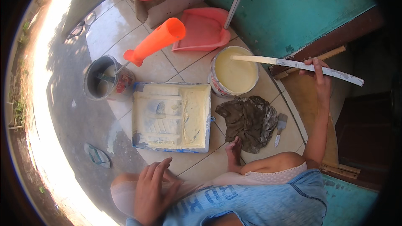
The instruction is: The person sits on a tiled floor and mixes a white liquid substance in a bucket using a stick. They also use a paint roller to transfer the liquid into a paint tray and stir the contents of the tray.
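Note:
My right hand grips a long flat wooden stick smeared with white paint. The stick's cream-coated far end reaches over the rim of a paint bucket filled with cream paint. Near my lap, my left hand hangs with fingers stretched out, holding nothing. Ahead of it lies a paint tray, its blue edges showing under cream paint. Left of the tray, a dark bucket holds greyish liquid and a roller with an orange handle leaning out.
A crumpled dark rag lies below the paint bucket, beside a small flat tool with a grey wide end. A pink dustpan rests farther back. A teal wall rises at right. One sandal lies at left.

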Motion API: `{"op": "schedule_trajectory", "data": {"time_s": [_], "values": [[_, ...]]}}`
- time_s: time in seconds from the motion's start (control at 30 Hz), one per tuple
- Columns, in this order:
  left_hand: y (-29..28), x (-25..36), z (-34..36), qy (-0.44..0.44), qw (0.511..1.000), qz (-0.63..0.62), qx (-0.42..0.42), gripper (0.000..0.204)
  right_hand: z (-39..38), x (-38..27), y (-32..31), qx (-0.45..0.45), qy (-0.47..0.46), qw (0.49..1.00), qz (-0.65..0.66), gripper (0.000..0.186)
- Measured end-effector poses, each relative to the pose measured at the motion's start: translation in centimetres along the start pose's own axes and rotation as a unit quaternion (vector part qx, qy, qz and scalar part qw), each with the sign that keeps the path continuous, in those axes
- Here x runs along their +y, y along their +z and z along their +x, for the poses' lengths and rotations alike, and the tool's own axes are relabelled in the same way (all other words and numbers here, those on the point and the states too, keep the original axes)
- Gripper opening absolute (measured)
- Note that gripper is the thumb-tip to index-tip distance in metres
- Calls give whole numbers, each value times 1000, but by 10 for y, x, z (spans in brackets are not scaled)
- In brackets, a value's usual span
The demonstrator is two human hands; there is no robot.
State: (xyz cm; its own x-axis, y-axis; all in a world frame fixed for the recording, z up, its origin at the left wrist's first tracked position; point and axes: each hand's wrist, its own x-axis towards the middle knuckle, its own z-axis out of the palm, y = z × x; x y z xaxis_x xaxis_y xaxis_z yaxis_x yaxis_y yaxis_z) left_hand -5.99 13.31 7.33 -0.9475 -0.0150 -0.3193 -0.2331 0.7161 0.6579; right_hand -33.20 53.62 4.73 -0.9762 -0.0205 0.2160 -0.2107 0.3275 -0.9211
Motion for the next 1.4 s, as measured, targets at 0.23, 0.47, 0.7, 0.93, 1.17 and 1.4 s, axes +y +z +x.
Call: {"op": "schedule_trajectory", "data": {"time_s": [0.23,0.47,0.7,0.93,1.17,1.4], "values": [[4,2,3,-13,999,35,0,57,30,24,67,-216,-87,947,-220,29],[-4,-7,-1,-6,1000,-8,-1,56,23,66,73,-205,98,966,-126,31],[-7,-10,3,18,1000,-10,-8,56,-5,102,45,21,164,980,112,34],[-4,-12,6,16,1000,-9,-8,55,-12,82,23,53,101,990,84,34],[-2,-10,6,22,1000,-8,-3,56,-14,81,50,-37,100,993,40,37],[-2,-7,6,11,1000,-10,-12,56,-13,66,35,-48,117,990,62,34]]}}
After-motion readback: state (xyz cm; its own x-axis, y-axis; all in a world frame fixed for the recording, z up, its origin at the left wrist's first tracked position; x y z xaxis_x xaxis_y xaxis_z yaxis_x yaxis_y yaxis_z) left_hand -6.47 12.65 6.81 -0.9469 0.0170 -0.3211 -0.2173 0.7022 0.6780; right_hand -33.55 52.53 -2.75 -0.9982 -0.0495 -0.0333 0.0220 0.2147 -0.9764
